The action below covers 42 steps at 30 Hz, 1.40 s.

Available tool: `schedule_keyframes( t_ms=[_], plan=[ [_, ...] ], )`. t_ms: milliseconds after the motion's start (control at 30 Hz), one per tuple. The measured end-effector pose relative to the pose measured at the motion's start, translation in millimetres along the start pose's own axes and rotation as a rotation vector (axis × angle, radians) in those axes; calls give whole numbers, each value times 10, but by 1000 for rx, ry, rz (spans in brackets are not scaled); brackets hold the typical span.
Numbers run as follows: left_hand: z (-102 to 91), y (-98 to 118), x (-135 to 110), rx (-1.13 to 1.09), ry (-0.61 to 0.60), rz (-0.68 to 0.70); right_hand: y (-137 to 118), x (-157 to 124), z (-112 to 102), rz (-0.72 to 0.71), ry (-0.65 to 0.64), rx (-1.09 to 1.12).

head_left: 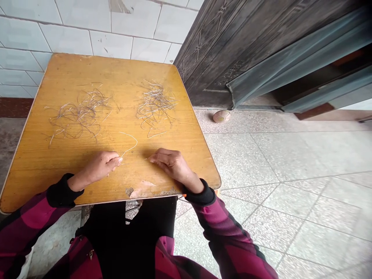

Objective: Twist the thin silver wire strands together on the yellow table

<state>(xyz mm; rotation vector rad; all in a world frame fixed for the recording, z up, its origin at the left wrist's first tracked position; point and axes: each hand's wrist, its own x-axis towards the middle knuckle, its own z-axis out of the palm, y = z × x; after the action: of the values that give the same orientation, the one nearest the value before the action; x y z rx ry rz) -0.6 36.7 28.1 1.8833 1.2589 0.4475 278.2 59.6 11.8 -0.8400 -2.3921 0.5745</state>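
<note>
My left hand [100,166] rests on the wooden table [58,170] near its front edge, fingers pinched on one end of a thin pale strand [130,140] that curves away over the board. My right hand [171,164] lies a little to the right, fingers curled and pressed together at the tips; whether it holds anything is too small to tell. A loose tangle of thin strands [78,114] lies at the left back of the table. A denser pile of pale strands [154,104] lies at the right back.
The table's front edge has chipped veneer [142,190]. A tiled wall [87,27] stands behind, a dark carved door [232,46] to the right. A small round object [221,116] lies on the tiled floor [290,186] by the door.
</note>
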Motion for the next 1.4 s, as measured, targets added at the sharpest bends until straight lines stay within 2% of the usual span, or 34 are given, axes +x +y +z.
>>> schedule_keyframes(
  t_ms=[133,233,333,533,667,867,1033,1300,1400],
  plan=[
    [55,22,-7,174,30,45,-15,24,-72,185,100,53],
    [122,20,-20,325,66,127,-55,137,-81,297,95,92],
    [167,8,-35,435,71,214,-87,293,-64,337,90,186],
    [185,41,-55,556,72,310,-52,556,39,431,-45,474],
    [224,80,-84,642,80,287,16,668,152,527,-93,569],
    [272,146,-169,668,68,211,24,709,270,491,-164,440],
    [250,123,-173,621,90,137,28,666,289,512,-179,498],
    [192,104,-148,603,77,108,104,602,279,526,-108,608],
    [192,120,-143,598,59,93,114,596,238,490,-84,550]
  ],
)
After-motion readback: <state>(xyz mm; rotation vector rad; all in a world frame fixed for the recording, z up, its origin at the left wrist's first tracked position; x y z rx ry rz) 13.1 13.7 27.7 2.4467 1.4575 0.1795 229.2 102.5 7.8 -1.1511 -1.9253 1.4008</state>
